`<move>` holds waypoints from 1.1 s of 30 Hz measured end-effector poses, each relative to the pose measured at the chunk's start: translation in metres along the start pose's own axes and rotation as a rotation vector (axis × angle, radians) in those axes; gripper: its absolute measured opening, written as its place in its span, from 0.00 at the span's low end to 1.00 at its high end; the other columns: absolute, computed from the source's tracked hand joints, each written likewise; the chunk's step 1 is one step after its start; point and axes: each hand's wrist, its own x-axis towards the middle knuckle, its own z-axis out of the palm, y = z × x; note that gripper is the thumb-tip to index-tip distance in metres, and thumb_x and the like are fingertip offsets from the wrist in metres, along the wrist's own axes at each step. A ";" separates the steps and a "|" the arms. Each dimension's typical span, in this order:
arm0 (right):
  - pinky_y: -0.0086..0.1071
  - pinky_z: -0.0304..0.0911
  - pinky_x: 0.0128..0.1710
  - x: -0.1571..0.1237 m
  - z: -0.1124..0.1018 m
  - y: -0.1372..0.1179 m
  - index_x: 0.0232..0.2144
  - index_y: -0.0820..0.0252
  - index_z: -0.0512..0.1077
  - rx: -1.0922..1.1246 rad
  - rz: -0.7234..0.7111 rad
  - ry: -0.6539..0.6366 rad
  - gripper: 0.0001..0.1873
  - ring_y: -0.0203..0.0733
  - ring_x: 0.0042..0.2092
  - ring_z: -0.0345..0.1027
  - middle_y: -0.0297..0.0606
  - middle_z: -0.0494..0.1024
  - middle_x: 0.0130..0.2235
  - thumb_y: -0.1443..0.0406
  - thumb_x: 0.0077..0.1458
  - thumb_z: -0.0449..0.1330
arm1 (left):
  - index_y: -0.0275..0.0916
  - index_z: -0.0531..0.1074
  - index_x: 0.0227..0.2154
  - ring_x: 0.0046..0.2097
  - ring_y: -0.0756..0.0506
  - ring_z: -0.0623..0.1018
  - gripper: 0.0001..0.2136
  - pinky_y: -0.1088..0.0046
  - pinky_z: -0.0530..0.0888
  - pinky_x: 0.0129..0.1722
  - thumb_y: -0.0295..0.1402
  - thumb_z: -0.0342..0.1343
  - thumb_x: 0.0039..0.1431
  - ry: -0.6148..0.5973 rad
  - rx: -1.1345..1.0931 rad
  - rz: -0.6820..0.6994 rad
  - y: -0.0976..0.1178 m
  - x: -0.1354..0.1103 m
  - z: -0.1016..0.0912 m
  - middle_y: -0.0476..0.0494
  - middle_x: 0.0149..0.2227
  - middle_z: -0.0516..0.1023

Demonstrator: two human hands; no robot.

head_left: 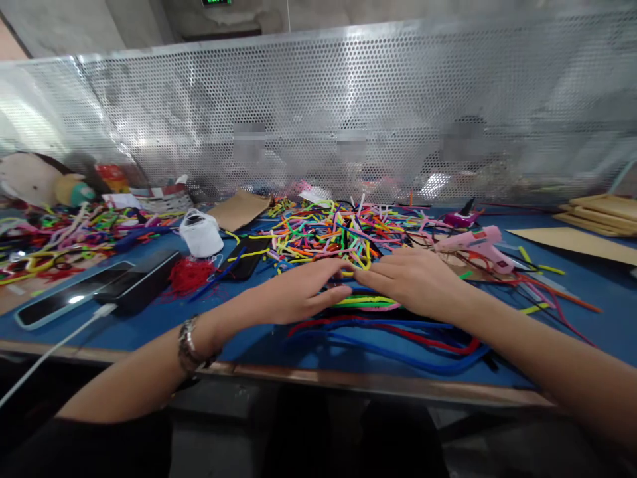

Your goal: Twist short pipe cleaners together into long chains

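Note:
My left hand and my right hand meet at their fingertips over the table, in front of a heap of coloured pipe cleaners. The fingers of both are bent and closed in. A bit of yellow pipe cleaner shows right by the fingertips; whether it is gripped or lies behind them cannot be made out. Beneath the hands run green, yellow and pink pipe cleaners. Closer to the front edge lie long blue pipe cleaners and a red one.
A pink glue gun lies to the right, near a brown sheet and stacked wooden pieces. On the left are a phone, a cabled black power bank, red thread and a white container. A perforated metal screen stands behind.

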 end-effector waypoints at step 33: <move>0.31 0.62 0.38 0.056 0.081 0.088 0.41 0.67 0.67 0.431 0.740 -0.055 0.15 0.35 0.38 0.67 0.40 0.73 0.39 0.66 0.58 0.44 | 0.33 0.70 0.30 0.17 0.56 0.52 0.15 0.79 0.51 0.16 0.40 0.45 0.52 0.367 -0.582 -0.389 -0.052 0.002 0.006 0.56 0.14 0.53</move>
